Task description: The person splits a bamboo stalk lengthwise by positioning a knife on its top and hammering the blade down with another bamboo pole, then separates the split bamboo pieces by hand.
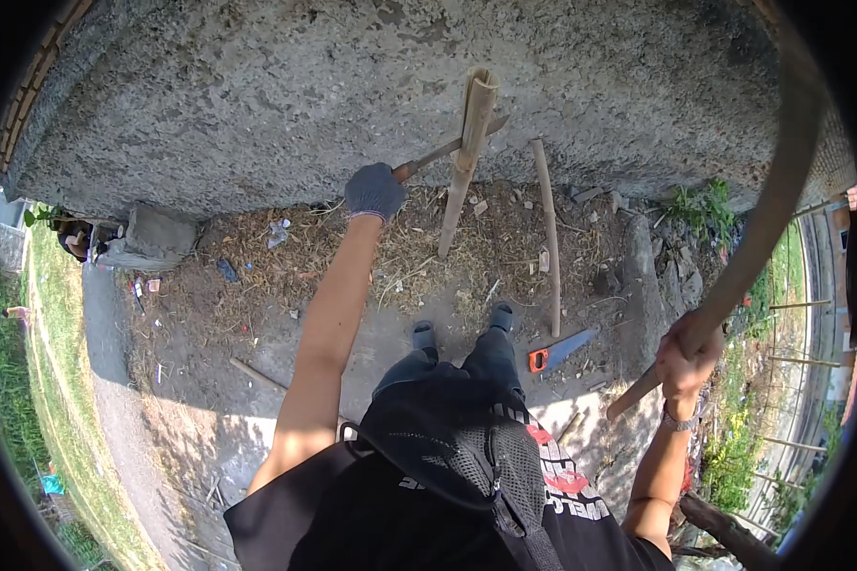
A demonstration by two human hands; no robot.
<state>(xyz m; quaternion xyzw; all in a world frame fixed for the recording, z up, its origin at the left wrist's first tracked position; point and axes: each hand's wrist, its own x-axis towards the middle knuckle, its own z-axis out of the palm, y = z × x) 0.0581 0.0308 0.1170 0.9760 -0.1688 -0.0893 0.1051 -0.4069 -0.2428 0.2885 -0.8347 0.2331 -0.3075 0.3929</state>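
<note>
My left hand (pixel 375 191), in a dark grey glove, is closed round the wooden handle of a machete (pixel 436 152). Its blade runs across the upper part of an upright wooden pole (pixel 455 205), and the tip shows on the far side. Split at the top, the pole (pixel 481 90) stands before the wall; the blade appears to sit in that split. Out to the right, my bare right hand (pixel 687 360) grips a long, thick wooden stick (pixel 767 205) near its lower end. The stick is raised and tilted, its upper part reaching the top right of the view.
A rough concrete wall (pixel 276 105) rises ahead. Another wooden stick (pixel 548 228) leans against it. A handsaw with an orange handle (pixel 540 361) lies right of my feet. Stone blocks (pixel 152 238) stand at left, a slab (pixel 643 276) at right. Dry litter (pixel 295 247) covers the ground.
</note>
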